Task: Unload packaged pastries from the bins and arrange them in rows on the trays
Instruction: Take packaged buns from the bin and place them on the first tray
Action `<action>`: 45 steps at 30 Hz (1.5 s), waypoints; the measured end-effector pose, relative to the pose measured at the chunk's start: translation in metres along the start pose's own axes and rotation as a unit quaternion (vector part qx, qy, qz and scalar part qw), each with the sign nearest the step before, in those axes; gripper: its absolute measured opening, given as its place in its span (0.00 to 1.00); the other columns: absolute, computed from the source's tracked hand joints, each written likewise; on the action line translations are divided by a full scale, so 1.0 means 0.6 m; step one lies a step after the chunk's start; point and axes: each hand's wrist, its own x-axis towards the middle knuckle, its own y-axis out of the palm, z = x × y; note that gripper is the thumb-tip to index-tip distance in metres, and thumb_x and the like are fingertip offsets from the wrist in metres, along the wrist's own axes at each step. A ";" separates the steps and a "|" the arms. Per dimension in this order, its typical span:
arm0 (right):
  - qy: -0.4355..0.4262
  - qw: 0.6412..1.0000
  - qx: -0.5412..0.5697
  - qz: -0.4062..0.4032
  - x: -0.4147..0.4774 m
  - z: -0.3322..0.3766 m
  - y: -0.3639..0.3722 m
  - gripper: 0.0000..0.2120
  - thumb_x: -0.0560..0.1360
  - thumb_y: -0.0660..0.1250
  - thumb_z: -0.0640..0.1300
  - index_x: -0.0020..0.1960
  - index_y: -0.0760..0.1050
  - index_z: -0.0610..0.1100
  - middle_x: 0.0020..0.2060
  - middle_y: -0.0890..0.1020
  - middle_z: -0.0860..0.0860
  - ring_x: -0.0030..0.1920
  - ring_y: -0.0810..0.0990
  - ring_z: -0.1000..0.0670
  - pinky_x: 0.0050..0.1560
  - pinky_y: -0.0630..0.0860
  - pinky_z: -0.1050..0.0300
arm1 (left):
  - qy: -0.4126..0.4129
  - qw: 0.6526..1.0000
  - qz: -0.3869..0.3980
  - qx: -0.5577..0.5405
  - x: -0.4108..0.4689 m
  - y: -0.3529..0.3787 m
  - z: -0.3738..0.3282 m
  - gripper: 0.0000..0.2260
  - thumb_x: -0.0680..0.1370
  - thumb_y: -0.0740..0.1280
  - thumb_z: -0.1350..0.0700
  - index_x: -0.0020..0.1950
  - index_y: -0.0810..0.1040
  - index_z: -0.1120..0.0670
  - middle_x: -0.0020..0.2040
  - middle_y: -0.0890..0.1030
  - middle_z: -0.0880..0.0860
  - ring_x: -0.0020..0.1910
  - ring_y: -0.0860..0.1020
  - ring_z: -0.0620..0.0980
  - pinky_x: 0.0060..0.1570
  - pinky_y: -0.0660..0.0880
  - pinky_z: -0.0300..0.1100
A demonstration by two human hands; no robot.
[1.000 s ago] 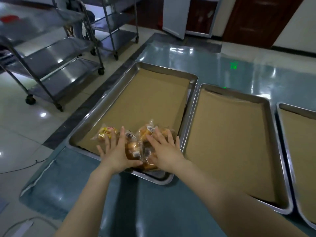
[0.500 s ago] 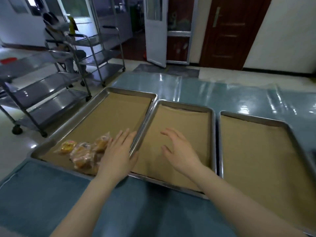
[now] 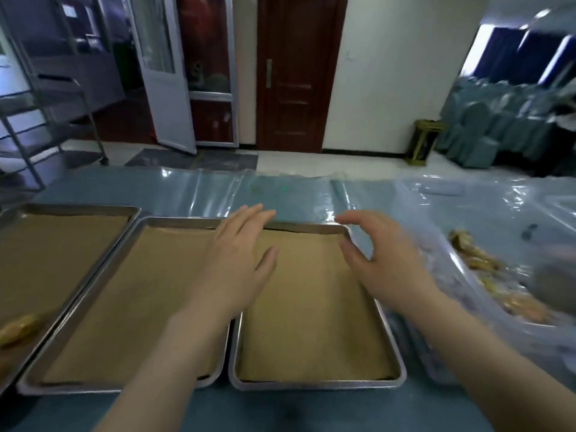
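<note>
Now our left hand [image 3: 237,263] and right hand [image 3: 386,263] hover empty, fingers loose; pastries [image 3: 480,262] at the table's [image 3: 280,194] right edge seem soft, slippery, so we cup them.

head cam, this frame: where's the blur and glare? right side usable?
Head view: motion blur smears the right side, leaving the pastries there as yellow-brown smudges; the right hand is soft-edged, the left hand sharper; glare streaks the plastic table cover; wide-angle distortion tilts the white door at left.

Three trays [image 3: 318,384] lie side by side; bin [image 3: 442,353] right (pastries [image 3: 477,261] inside).
</note>
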 end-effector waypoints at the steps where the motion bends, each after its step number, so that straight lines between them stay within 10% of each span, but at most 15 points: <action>1: 0.007 1.000 -0.013 -0.009 -0.007 -0.018 -0.021 0.14 0.74 0.68 0.41 0.59 0.77 0.48 0.53 0.74 0.60 0.56 0.70 0.60 0.56 0.56 0.79 | 0.017 1.000 0.001 -0.002 0.009 0.012 -0.018 0.22 0.77 0.64 0.53 0.71 0.66 0.50 0.72 0.66 0.48 0.72 0.58 0.45 0.67 0.46 0.30; 13: 0.079 0.994 -0.079 0.015 -0.116 -0.317 -0.253 0.11 0.73 0.70 0.39 0.54 0.79 0.49 0.54 0.79 0.55 0.54 0.77 0.54 0.54 0.68 0.60 | 0.030 0.998 0.019 -0.057 0.069 0.180 -0.221 0.20 0.76 0.65 0.52 0.67 0.70 0.46 0.67 0.70 0.43 0.67 0.64 0.40 0.64 0.56 0.33; 20: 0.139 0.921 -0.169 0.322 -0.088 -0.507 -0.341 0.25 0.74 0.68 0.55 0.69 0.64 0.59 0.64 0.73 0.59 0.57 0.77 0.54 0.59 0.71 0.59 | -0.007 0.990 0.067 -0.122 0.102 0.324 -0.365 0.20 0.76 0.64 0.49 0.68 0.68 0.42 0.65 0.67 0.37 0.64 0.64 0.35 0.63 0.61 0.37; 31: 0.064 0.798 -0.197 0.565 -0.005 -0.647 -0.213 0.65 0.59 0.78 0.61 0.75 0.30 0.58 0.78 0.44 0.49 0.76 0.50 0.42 0.72 0.58 0.44 | -0.037 0.969 0.236 0.068 0.113 0.415 -0.414 0.36 0.75 0.62 0.38 0.76 0.45 0.43 0.77 0.41 0.48 0.74 0.38 0.46 0.69 0.35 0.43; 36: 0.065 0.826 -0.159 0.537 -0.021 -0.668 -0.152 0.61 0.60 0.69 0.72 0.75 0.31 0.58 0.77 0.38 0.48 0.76 0.44 0.42 0.74 0.52 0.39 | -0.033 0.968 0.231 0.094 0.115 0.413 -0.417 0.36 0.75 0.62 0.39 0.76 0.47 0.44 0.78 0.44 0.48 0.75 0.40 0.45 0.66 0.35 0.40; 39: 0.069 0.784 -0.189 0.587 -0.023 -0.676 -0.151 0.64 0.54 0.71 0.74 0.75 0.33 0.61 0.77 0.41 0.50 0.76 0.46 0.40 0.73 0.55 0.37 | -0.028 0.965 0.237 0.113 0.115 0.413 -0.417 0.36 0.74 0.62 0.38 0.76 0.47 0.44 0.78 0.46 0.48 0.75 0.41 0.45 0.67 0.36 0.40; 45: 0.023 0.752 -0.259 0.606 -0.062 -0.658 -0.135 0.62 0.60 0.77 0.62 0.76 0.34 0.58 0.77 0.44 0.47 0.75 0.50 0.36 0.70 0.62 0.39 | -0.025 0.952 0.263 0.156 0.114 0.412 -0.419 0.36 0.73 0.61 0.37 0.76 0.48 0.44 0.78 0.49 0.49 0.75 0.41 0.47 0.67 0.35 0.42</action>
